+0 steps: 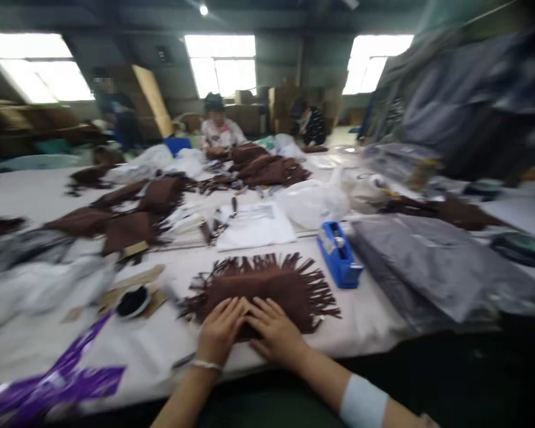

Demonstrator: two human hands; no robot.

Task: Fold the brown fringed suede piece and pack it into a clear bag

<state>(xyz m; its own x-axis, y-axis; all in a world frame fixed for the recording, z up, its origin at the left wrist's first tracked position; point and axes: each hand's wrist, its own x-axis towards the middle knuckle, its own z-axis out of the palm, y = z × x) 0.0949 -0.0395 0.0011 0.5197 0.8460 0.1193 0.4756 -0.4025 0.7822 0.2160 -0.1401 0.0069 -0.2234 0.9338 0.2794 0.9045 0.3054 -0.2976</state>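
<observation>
A dark brown fringed piece lies flat on the white-covered table, its fringe fanned out along the far edge and both sides. My left hand rests on its near part, fingers extended and close together. Beside it my right hand lies on the same piece with its fingers spread. Between the fingertips of both hands shows a small tan piece, partly covered by them. Whether the fingers pinch it cannot be made out.
A blue tape dispenser stands right of the fringed piece. Grey plastic-wrapped items lie farther right. At left are a round black-topped container and purple tape. Brown bags lie beyond; people sit at the far side.
</observation>
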